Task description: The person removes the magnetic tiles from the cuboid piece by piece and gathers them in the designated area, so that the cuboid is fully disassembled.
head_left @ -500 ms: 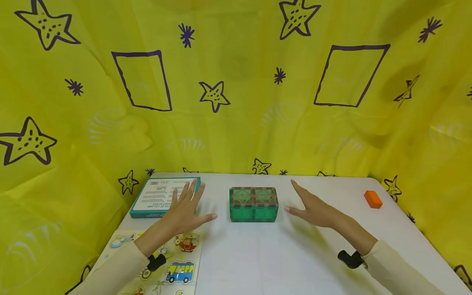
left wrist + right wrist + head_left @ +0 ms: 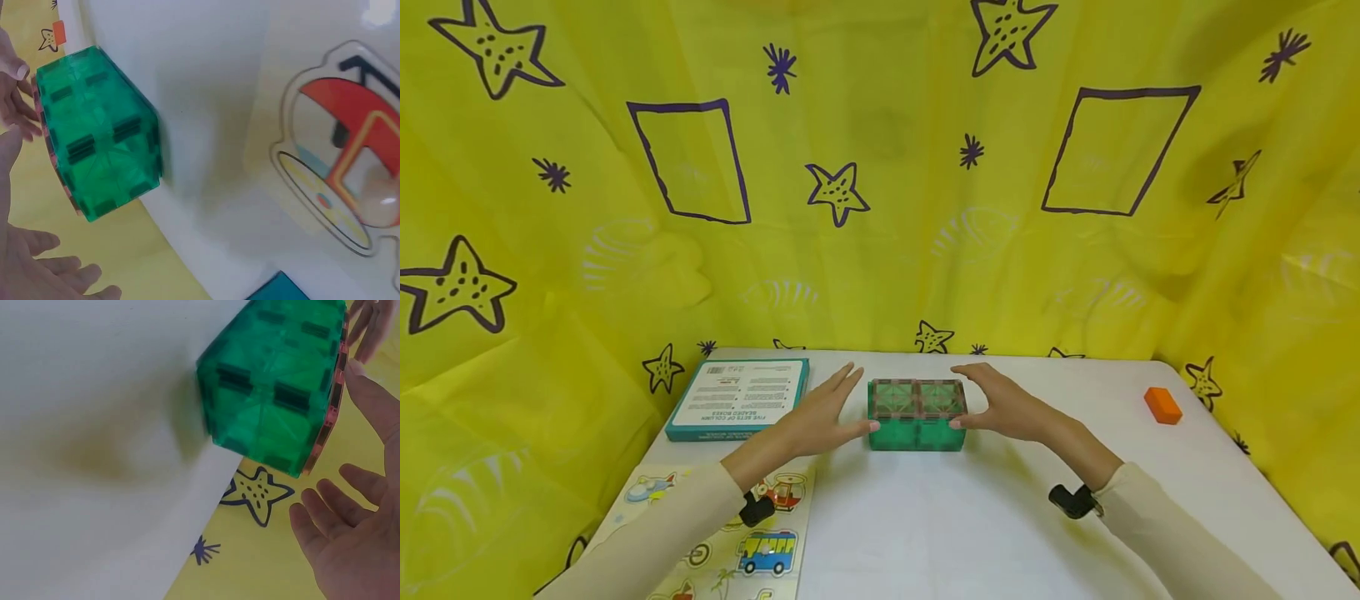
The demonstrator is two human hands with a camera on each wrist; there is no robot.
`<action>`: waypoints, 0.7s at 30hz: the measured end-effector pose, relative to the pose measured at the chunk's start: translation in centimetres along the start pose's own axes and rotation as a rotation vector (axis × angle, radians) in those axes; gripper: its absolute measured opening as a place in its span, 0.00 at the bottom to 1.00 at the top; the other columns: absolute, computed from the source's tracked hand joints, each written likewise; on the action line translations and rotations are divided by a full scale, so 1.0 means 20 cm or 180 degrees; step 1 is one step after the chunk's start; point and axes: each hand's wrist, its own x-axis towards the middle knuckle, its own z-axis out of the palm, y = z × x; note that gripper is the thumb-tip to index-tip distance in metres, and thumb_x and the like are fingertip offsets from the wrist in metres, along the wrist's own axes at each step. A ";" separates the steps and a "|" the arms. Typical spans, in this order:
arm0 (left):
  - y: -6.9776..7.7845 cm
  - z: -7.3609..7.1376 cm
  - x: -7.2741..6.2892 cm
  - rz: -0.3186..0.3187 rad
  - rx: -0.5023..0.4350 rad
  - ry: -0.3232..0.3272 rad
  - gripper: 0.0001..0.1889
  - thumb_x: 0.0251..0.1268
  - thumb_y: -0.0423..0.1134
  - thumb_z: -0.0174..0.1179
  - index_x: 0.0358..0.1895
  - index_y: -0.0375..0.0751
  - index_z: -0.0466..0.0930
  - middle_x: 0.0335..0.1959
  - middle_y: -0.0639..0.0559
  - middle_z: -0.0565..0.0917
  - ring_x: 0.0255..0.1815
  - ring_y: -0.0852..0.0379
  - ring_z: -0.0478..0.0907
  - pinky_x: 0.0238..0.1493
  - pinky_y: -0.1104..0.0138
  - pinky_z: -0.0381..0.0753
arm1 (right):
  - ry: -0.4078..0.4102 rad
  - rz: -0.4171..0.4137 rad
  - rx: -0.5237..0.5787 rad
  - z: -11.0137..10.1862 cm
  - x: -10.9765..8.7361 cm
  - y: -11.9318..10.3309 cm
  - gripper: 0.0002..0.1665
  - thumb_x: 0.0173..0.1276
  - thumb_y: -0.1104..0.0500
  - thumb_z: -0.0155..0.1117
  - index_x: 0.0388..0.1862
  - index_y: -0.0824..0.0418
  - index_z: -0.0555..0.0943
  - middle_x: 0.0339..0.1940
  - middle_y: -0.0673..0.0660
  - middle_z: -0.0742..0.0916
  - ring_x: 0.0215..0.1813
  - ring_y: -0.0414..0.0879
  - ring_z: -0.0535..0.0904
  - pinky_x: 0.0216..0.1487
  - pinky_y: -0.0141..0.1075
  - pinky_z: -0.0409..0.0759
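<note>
Two bare hands of yours, the left hand (image 2: 822, 421) and the right hand (image 2: 1011, 408), flank a translucent green plastic box with a pink-framed top (image 2: 917, 398), the box's green front wall (image 2: 917, 435) turned toward you. It stands upright on the white table (image 2: 925, 533), near the middle and toward the far edge, between the flat teal carton with a white printed label (image 2: 737, 396) on your left and the small orange block (image 2: 1162, 406) well off to your right.

Neither hand grips anything: your fingers are extended and spread, and both wrist views show them apart from the green sides. Your thumbs lie just beside the pink rim at either end; whether either thumb touches it, you cannot tell from these views.

The step in hand looks like framing the box for a two-handed hold. The next move seems to call for bringing both palms evenly against the short ends, since pressure from one side alone could skew the box or part its panels.

Its long axis runs left to right, roughly parallel to the table's far edge, so its short ends point at your palms and its pink-framed top faces up.
</note>
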 end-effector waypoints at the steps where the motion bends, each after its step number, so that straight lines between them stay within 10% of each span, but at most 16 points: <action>1: 0.01 0.00 0.02 0.0048 0.0019 -0.0030 0.53 0.72 0.68 0.61 0.87 0.42 0.47 0.88 0.42 0.45 0.87 0.37 0.48 0.81 0.38 0.57 | -0.0021 -0.0012 0.0004 0.01 0.02 -0.01 0.55 0.68 0.42 0.78 0.83 0.63 0.63 0.80 0.69 0.68 0.80 0.68 0.64 0.75 0.67 0.67; 21: 0.09 0.04 0.19 0.0372 0.0359 -0.0492 0.39 0.80 0.61 0.56 0.85 0.49 0.58 0.85 0.42 0.58 0.85 0.40 0.57 0.81 0.45 0.64 | -0.0429 -0.0050 -0.0346 0.01 0.14 -0.04 0.54 0.68 0.43 0.77 0.82 0.67 0.64 0.75 0.68 0.73 0.75 0.65 0.68 0.72 0.62 0.73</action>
